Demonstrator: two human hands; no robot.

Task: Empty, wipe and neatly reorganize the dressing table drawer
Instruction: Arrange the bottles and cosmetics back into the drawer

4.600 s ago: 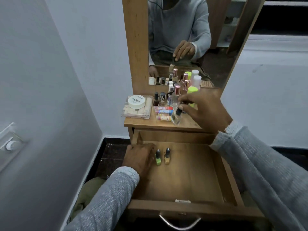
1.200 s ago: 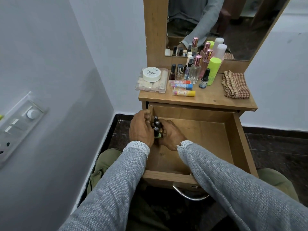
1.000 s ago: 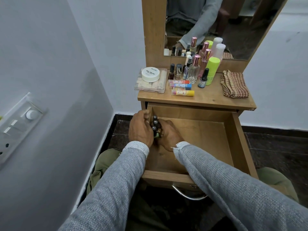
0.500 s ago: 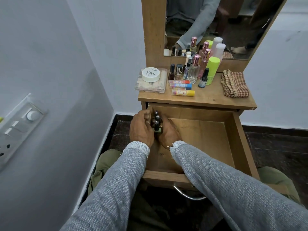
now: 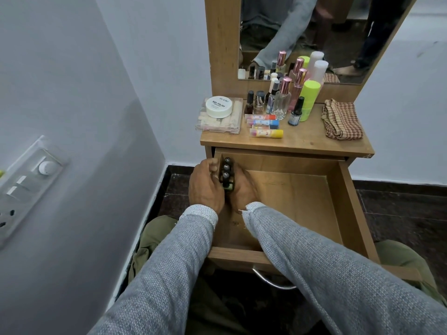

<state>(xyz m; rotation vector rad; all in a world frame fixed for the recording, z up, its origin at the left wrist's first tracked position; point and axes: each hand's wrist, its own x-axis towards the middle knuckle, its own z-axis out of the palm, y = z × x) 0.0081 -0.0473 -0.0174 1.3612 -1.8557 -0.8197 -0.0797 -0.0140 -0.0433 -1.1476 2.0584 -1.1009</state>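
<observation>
Drawer [image 5: 348,204] pulled open under tabletop [image 5: 304,143]. Row of three dark-capped bottles [image 5: 227,172] stands in drawer's back left corner, against left wall. Left hand [image 5: 205,187] on row's left side, fingers curled against bottles. Right hand [image 5: 242,189] on row's right side, fingers around row; both hands press bottles between them. Green bottle base shows at near end, between palms. Rest of drawer floor bare wood. Cloth [image 5: 342,119] lies on tabletop right.

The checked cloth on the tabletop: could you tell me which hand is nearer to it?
Right. The right hand is down in the drawer, below-left of the checked cloth; the left hand is farther left at the drawer's edge.
</observation>
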